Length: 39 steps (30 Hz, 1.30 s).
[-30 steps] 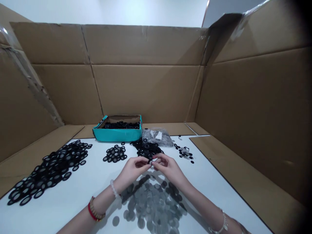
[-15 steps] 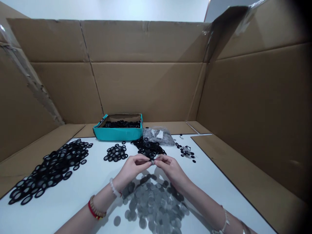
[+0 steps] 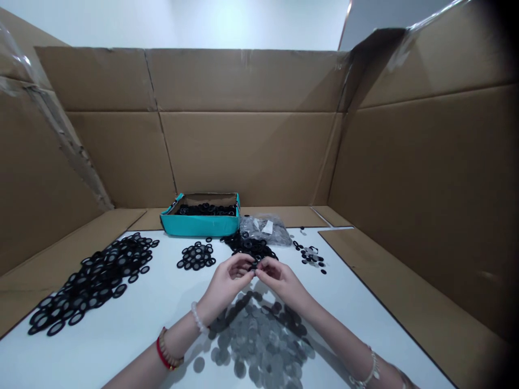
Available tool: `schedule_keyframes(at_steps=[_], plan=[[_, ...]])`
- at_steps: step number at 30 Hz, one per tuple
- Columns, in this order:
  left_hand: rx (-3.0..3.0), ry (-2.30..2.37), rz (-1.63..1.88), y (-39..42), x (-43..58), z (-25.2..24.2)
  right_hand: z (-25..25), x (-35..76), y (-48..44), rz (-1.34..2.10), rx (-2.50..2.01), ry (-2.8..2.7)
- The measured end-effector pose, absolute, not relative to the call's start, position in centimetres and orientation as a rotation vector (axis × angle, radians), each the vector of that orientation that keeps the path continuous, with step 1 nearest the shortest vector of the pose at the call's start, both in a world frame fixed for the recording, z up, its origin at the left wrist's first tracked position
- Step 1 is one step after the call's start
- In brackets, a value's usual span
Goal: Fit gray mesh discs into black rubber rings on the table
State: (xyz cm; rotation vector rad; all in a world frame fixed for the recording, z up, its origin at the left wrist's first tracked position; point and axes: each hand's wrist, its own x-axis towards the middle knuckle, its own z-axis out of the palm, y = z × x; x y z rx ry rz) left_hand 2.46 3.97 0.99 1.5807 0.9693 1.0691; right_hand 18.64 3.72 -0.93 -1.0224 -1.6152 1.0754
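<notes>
My left hand (image 3: 229,281) and my right hand (image 3: 278,280) meet at the fingertips in the middle of the white table (image 3: 101,346). Between them they pinch a small black ring (image 3: 254,267), mostly hidden by my fingers. Just beyond my fingertips lies a heap of black rings (image 3: 249,246). Below my hands spreads a pile of grey mesh discs (image 3: 259,340), some with black rims. A smaller cluster of black-rimmed rings (image 3: 197,255) sits to the left of my hands.
A large spread of black rings (image 3: 95,283) covers the table's left side. At the back stand an open teal box (image 3: 200,226) holding black rings and a clear bag of grey discs (image 3: 265,230). A small mixed scatter (image 3: 310,256) lies at right. Cardboard walls (image 3: 243,156) surround the table.
The view has tilted slightly upward, so the scene sits lower in the frame. My hands stay together at the same spot, with only small finger shifts around the ring.
</notes>
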Motion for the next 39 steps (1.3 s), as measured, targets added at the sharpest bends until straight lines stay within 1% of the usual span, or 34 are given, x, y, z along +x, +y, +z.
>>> schedule_keyframes(at_steps=[3,9,15,19,23,29,31,36,39], plan=[[1.554,0.977,1.1,4.0,2.6,0.9,-1.1,18.5,3.6,1.071,-1.006,-1.586],[1.512,0.981,1.124,4.3,2.6,0.6,-1.1,18.6,3.4,0.942,-1.011,-1.548],[1.451,0.996,1.142,4.0,2.5,1.1,-1.0,18.7,3.5,1.009,-1.015,-1.588],[1.493,1.012,1.085,4.0,2.6,1.3,-0.8,18.7,3.2,0.961,-0.991,-1.613],[1.385,1.01,1.036,4.0,2.4,1.7,-0.6,18.8,3.0,0.957,-0.974,-1.61],[1.24,0.922,1.041,4.2,1.8,2.1,-0.1,18.8,2.8,1.047,-0.923,-1.633],[1.262,0.907,1.051,4.2,1.8,1.9,-0.1,18.8,2.7,1.035,-0.934,-1.638],[1.524,0.885,1.062,4.0,2.0,1.6,-0.2,18.8,2.7,0.993,-0.949,-1.625],[1.465,0.894,1.077,3.9,2.1,1.7,-0.4,18.9,2.8,0.988,-0.932,-1.63]])
